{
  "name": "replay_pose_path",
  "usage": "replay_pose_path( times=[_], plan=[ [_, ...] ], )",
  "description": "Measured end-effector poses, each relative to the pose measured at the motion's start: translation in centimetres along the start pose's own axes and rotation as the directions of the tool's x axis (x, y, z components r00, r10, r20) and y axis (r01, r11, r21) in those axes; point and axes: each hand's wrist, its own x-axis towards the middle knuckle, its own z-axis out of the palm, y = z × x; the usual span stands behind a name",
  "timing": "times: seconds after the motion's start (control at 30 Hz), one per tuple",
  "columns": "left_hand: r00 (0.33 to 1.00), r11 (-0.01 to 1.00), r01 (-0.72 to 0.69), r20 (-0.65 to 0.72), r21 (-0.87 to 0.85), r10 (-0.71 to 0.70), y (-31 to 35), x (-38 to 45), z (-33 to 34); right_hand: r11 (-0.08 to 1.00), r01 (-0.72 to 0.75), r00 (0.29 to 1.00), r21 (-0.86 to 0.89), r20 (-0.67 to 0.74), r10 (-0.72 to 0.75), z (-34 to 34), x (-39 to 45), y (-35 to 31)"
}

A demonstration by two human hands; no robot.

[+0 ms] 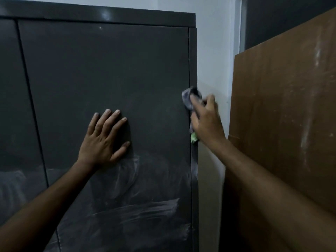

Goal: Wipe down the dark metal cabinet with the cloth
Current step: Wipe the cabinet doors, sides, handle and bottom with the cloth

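The dark metal cabinet (101,70) fills the left and middle of the view, its right door facing me. My left hand (103,139) rests flat on that door with fingers spread. My right hand (206,119) grips a bunched grey cloth (189,97) against the cabinet's right front edge, about mid-height. A green bit of the cloth (194,138) hangs below my palm. Pale dusty smears (138,206) streak the lower part of the door.
A white wall (214,51) runs just right of the cabinet. A large brown board (283,115) leans close on the right, leaving a narrow gap beside the cabinet. A second cabinet door (11,97) is at far left.
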Motion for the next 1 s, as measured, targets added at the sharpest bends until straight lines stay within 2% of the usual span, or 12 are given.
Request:
replay_pose_path(
  times=[0.1,0.17,0.33,0.4,0.5,0.53,0.7,0.73,0.8,0.9,0.93,1.0],
  plan=[
    [1.000,1.000,0.002,-0.009,0.005,-0.002,0.1,0.1,0.0,0.993,0.105,0.980,-0.054,0.176,-0.094,-0.7,-7.7,0.8],
    [1.000,1.000,0.004,-0.014,0.009,-0.004,0.1,0.1,-0.1,0.986,0.144,0.965,-0.080,0.233,-0.122,-1.0,-8.2,1.7],
    [1.000,1.000,0.004,-0.021,0.011,-0.003,0.0,-0.1,0.3,0.990,0.046,0.998,-0.133,0.040,-0.041,-0.6,0.7,-0.8],
    [1.000,1.000,0.005,-0.019,0.007,-0.005,0.0,-0.2,0.3,0.994,0.034,0.996,-0.101,0.087,-0.025,-0.1,-1.4,-0.7],
    [1.000,1.000,0.009,-0.008,0.015,-0.009,0.0,-0.1,0.3,0.987,0.152,0.957,-0.050,0.257,-0.134,-0.9,-8.1,0.8],
    [1.000,1.000,0.012,-0.009,0.019,-0.012,0.0,-0.1,0.3,0.983,0.179,0.949,-0.038,0.271,-0.162,-1.0,-8.2,1.5],
    [1.000,1.000,0.007,-0.001,0.026,-0.007,-0.1,-0.2,0.5,0.995,0.070,0.998,-0.071,0.018,-0.068,-0.2,1.2,-1.5],
    [1.000,1.000,0.006,-0.003,0.023,-0.006,-0.1,-0.3,0.5,0.991,0.102,0.995,-0.083,0.014,-0.101,0.2,1.3,-2.4],
    [1.000,1.000,0.006,-0.013,0.020,-0.006,-0.1,-0.2,0.4,0.964,0.250,0.964,-0.095,0.119,-0.238,1.3,-1.4,-3.1],
    [1.000,1.000,0.006,-0.004,0.021,-0.006,0.1,-0.1,0.2,0.893,0.448,0.855,-0.049,0.313,-0.413,1.2,-7.1,-1.9],
    [1.000,1.000,0.006,-0.007,0.021,-0.006,0.1,-0.1,0.1,0.880,0.474,0.844,-0.039,0.307,-0.441,0.9,-7.0,-1.2],
    [1.000,1.000,0.011,-0.006,0.024,-0.011,0.1,-0.1,0.2,0.921,0.385,0.906,-0.061,0.214,-0.365,0.6,-4.2,-1.0]
  ],
)
